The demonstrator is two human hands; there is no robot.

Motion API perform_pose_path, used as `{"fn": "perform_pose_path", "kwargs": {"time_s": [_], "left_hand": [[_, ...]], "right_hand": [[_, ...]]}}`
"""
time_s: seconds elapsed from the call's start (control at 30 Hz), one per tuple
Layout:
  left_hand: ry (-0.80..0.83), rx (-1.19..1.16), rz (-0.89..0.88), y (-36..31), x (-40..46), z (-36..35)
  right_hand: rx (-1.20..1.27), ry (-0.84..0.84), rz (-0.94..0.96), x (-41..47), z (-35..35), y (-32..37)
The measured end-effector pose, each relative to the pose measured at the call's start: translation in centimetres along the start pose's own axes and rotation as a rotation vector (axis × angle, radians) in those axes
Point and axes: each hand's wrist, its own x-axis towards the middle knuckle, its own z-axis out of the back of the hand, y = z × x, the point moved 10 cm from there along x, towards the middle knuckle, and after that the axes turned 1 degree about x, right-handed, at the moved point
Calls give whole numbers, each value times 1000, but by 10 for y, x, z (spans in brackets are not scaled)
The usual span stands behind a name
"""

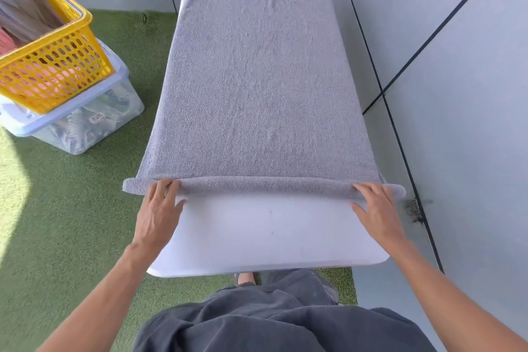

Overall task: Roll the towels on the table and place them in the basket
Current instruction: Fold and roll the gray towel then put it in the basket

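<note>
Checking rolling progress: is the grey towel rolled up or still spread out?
Mostly spread. The grey towel lies flat along the table; only its near edge is curled into a thin roll under the left hand and right hand.

Bright daylight, sun patch left, fisheye edges
</note>
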Motion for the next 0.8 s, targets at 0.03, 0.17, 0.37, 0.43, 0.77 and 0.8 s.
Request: {"fn": "perform_pose_path", "kwargs": {"time_s": [0.03, 0.17, 0.37, 0.43, 0.77, 0.8], "left_hand": [[22, 6, 4, 2, 3, -4], [48, 14, 28, 11, 15, -4], [283, -83, 98, 33, 10, -16], [336, -171, 159, 35, 13, -18], [-101, -72, 71, 11, 5, 19], [-102, -68, 37, 6, 0, 17]], "right_hand": [[9, 13, -15, 3, -1, -1], [31, 23, -44, 12, 4, 1], [82, 248, -29, 8, -4, -8], [160, 327, -98, 7, -3, -11], [-76, -187, -58, -10, 24, 18], [-78, -155, -35, -14, 17, 20]]}}
